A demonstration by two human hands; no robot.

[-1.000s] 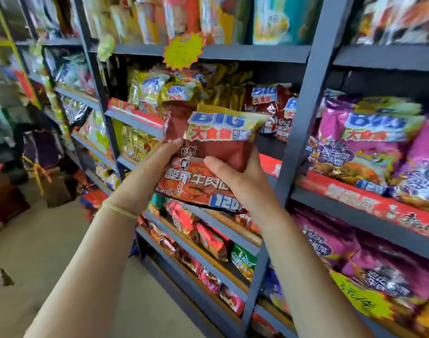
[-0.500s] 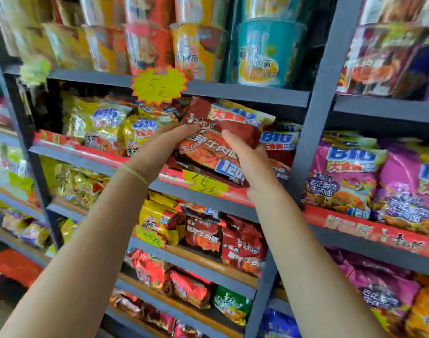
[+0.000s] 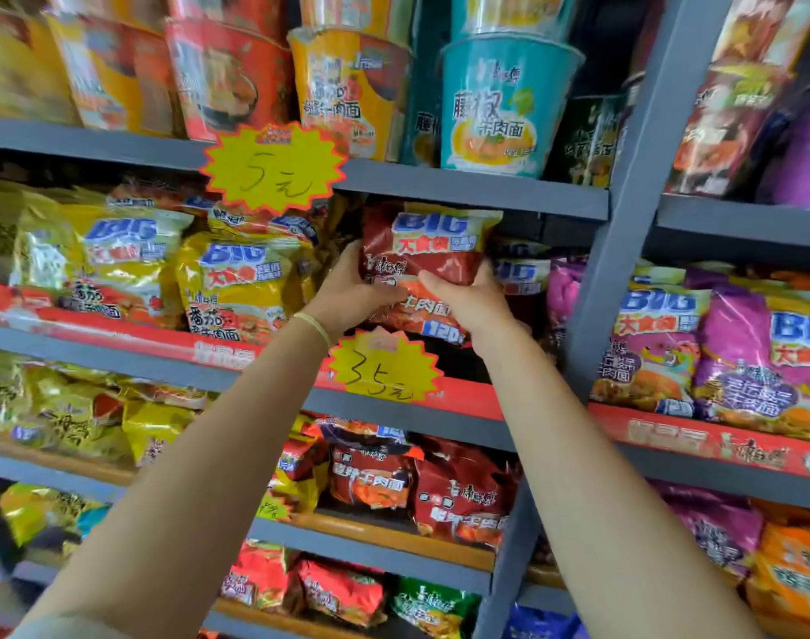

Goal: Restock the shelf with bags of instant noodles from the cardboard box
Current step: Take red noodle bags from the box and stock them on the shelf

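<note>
A dark red bag of instant noodles (image 3: 421,251) with a yellow top band stands upright inside the second shelf bay. My left hand (image 3: 352,292) grips its left side and my right hand (image 3: 467,302) grips its lower right, both thumbs on the front. The bag sits above the grey shelf (image 3: 117,348) with its red front strip. More red bags (image 3: 518,274) lie behind it to the right. The cardboard box is not in view.
Yellow noodle bags (image 3: 237,283) fill the same shelf to the left, purple bags (image 3: 698,352) fill the bay to the right past a grey upright post (image 3: 624,223). Cup noodles (image 3: 500,103) stand on the shelf above. Yellow star price tags (image 3: 274,168) hang from shelf edges.
Both hands have pushed the red bag up and deeper into the shelf bay, and it now stands more upright. The view has moved closer to the shelf.
</note>
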